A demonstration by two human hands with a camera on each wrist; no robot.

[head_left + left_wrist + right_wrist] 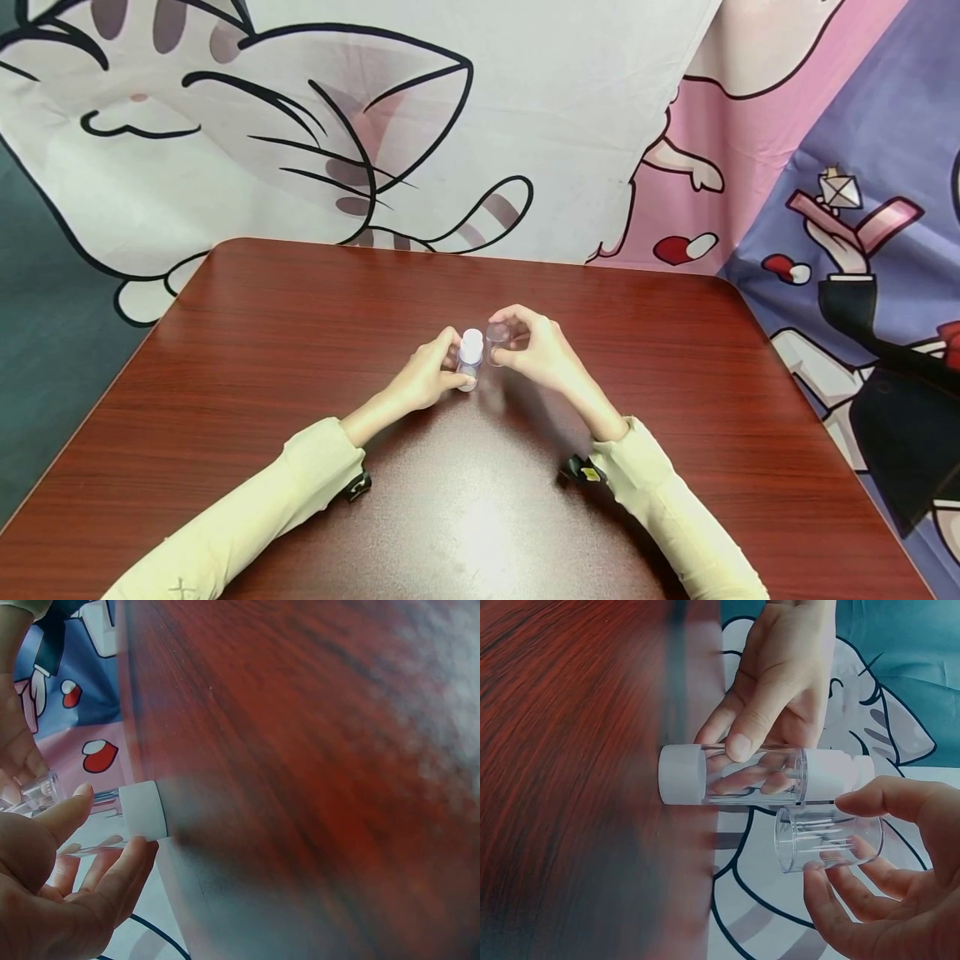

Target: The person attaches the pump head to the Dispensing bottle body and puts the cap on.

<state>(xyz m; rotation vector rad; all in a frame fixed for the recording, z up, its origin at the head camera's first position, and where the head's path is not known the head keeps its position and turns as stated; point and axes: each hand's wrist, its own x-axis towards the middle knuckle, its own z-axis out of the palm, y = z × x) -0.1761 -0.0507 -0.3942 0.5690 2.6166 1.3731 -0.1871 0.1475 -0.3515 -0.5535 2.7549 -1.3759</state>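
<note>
My left hand (427, 373) grips a small clear pump bottle (471, 347) between thumb and fingers. In the right wrist view the bottle's white base (682, 775) and white pump head (829, 771) show at its two ends. It stands upright, with its base at the tabletop. My right hand (543, 350) holds a clear cylindrical cap (826, 838) between thumb and fingers, just right of the bottle's top. The cap is off the bottle, and its open rim faces down toward the table. In the left wrist view the thumb hides part of the bottle.
The reddish-brown wooden table (315, 308) extends around both hands, and a bright glare lies on its near part. Behind it hangs a cloth backdrop (570, 125) with cartoon figures. Dark devices sit at both wrists, by the cream sleeves (247, 508).
</note>
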